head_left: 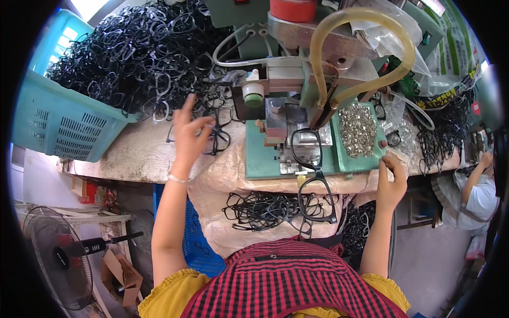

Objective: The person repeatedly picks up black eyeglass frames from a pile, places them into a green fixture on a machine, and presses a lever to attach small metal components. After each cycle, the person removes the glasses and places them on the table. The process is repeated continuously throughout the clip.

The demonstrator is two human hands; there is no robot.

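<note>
While the left hand (190,135) pinches a black eyeglass frame (216,139) on the surface (143,153) just near the teal basket (63,124) heaped with more frames, the right hand (391,177) rests at the right edge of the green machine (265,159), fingertips pressed together (whether they grip anything, I cannot tell). Another black frame (313,175) hangs off the machine's near edge, beside a tray of small metal parts (358,130). Loose frames (265,209) lie below on a cloth.
</note>
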